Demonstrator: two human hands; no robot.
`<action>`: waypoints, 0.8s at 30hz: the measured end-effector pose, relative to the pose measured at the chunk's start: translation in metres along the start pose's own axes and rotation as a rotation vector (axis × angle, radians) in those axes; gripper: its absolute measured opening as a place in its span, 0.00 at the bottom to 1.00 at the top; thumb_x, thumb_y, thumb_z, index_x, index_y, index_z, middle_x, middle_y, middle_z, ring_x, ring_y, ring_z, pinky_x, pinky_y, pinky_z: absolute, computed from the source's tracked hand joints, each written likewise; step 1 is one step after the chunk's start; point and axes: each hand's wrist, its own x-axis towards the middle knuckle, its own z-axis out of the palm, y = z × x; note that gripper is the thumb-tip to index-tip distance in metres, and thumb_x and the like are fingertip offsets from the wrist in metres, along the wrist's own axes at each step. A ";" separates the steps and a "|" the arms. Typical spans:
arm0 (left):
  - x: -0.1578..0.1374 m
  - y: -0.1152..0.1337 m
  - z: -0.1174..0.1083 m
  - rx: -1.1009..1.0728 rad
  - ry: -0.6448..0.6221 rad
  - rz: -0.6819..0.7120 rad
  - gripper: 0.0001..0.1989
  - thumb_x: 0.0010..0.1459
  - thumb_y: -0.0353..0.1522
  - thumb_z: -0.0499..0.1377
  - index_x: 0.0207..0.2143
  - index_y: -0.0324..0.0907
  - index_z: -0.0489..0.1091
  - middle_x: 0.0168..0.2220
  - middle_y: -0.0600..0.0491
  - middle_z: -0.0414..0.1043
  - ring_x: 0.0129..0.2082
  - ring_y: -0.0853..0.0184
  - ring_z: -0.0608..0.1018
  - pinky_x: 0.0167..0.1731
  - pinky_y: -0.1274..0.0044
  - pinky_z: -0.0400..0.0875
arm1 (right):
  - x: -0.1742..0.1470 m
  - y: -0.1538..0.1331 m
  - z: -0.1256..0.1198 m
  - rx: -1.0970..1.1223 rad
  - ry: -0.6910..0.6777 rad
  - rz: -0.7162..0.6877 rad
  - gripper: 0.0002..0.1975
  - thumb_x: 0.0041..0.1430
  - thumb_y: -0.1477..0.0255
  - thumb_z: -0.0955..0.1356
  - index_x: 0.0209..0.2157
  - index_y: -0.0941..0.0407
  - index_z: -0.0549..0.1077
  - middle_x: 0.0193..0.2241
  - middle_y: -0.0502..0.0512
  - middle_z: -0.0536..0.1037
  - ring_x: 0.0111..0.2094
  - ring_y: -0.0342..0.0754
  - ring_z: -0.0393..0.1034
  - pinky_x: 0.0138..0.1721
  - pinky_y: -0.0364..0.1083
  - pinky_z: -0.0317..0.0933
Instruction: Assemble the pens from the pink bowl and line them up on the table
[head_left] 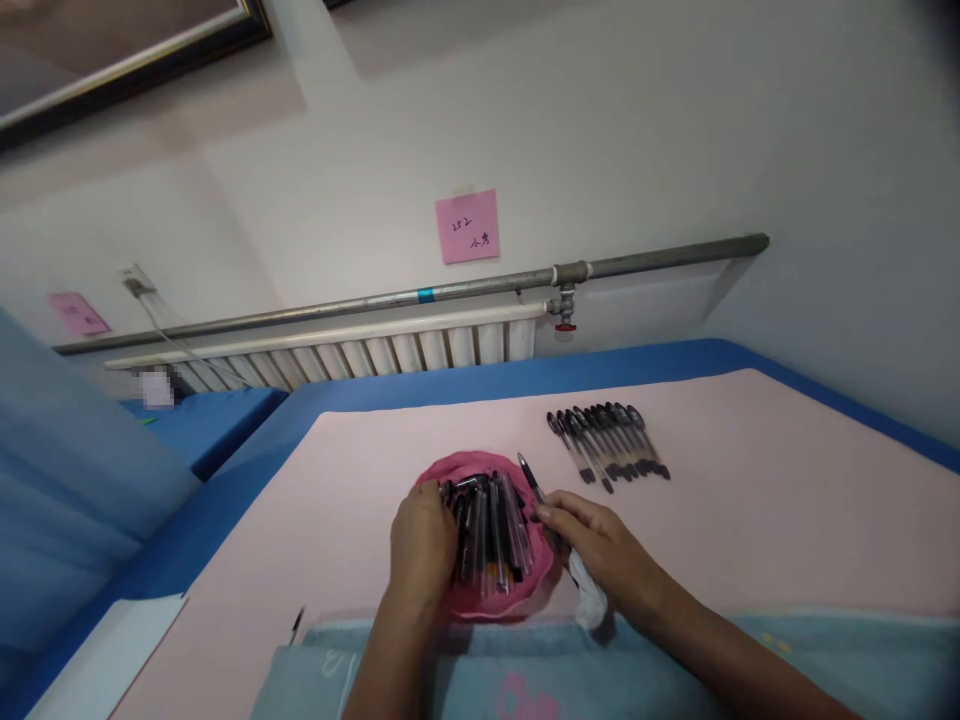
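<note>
A round pink fabric container [474, 462] holds many clear and black pens [491, 530]. My left hand [424, 545] is closed at its left side, fingers curled over the rim among the pens. One pen [471, 482] lies crosswise by those fingertips; what the fingers grip is hidden. At the container's right side, my right hand [592, 535] grips a pen [529, 478] between thumb and fingers, its tip pointing up and away. A crumpled white tissue-like piece [589, 595] hangs beneath that hand. Farther right, several capped pens [607, 440] lie side by side in a row.
A pale pink sheet [360, 470] covers the blue-edged table [450, 388]. Blue-green cloth [480, 680] lies along the near edge, with a single pen [297, 625] beside it. White paper [112, 650] is at left. A radiator [375, 355] and pipe [660, 260] run along the wall.
</note>
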 end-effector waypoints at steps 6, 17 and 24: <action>-0.001 0.013 -0.014 -0.654 -0.370 -0.315 0.09 0.42 0.30 0.65 0.29 0.37 0.72 0.24 0.55 0.71 0.22 0.74 0.70 0.24 0.81 0.64 | -0.018 -0.017 0.007 -0.180 -0.174 -0.101 0.11 0.55 0.64 0.63 0.25 0.55 0.68 0.20 0.46 0.64 0.24 0.43 0.58 0.27 0.42 0.53; -0.005 0.017 -0.012 -0.890 -0.385 -0.395 0.11 0.42 0.28 0.67 0.30 0.36 0.70 0.24 0.54 0.72 0.23 0.74 0.74 0.24 0.83 0.69 | -0.023 -0.017 0.015 -0.272 -0.298 -0.126 0.10 0.56 0.68 0.62 0.23 0.55 0.66 0.19 0.46 0.65 0.23 0.42 0.59 0.26 0.41 0.52; -0.010 0.021 -0.013 -0.804 -0.423 -0.399 0.12 0.39 0.29 0.67 0.28 0.37 0.69 0.22 0.55 0.71 0.21 0.74 0.73 0.23 0.83 0.68 | -0.024 -0.020 0.014 -0.280 -0.288 -0.114 0.10 0.57 0.69 0.62 0.23 0.55 0.66 0.19 0.46 0.64 0.22 0.42 0.58 0.25 0.41 0.51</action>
